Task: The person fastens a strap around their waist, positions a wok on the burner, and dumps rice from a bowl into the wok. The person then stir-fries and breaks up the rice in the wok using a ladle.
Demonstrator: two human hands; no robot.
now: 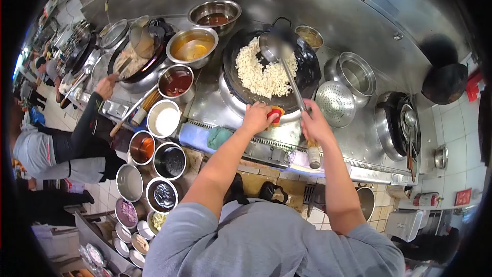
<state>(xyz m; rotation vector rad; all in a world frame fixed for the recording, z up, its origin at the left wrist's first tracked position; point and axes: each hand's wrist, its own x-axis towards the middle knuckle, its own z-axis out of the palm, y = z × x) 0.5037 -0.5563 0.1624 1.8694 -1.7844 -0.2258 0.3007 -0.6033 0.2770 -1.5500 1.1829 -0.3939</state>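
Observation:
A black wok (pixel 307 66) sits on the burner in front of me, with white rice (pixel 251 74) spread in a ring inside it. My left hand (pixel 258 117) is closed at the wok's near rim on a red and yellow cloth (pixel 275 116); the part of the rim or handle beneath is hidden. In my right hand (pixel 318 123) is the long handle of a ladle (pixel 270 46). Its metal bowl hangs over the rice at the far side of the wok, partly blurred. The wooden end of the handle points down past my wrist.
Steel bowls of yellow liquid (pixel 192 46) and red sauce (pixel 177 81) stand left of the wok. A perforated strainer (pixel 335 103) and a steel pot (pixel 357 74) are at right. Several seasoning containers line the lower left. Another person's hand (pixel 106 86) works at a neighbouring wok.

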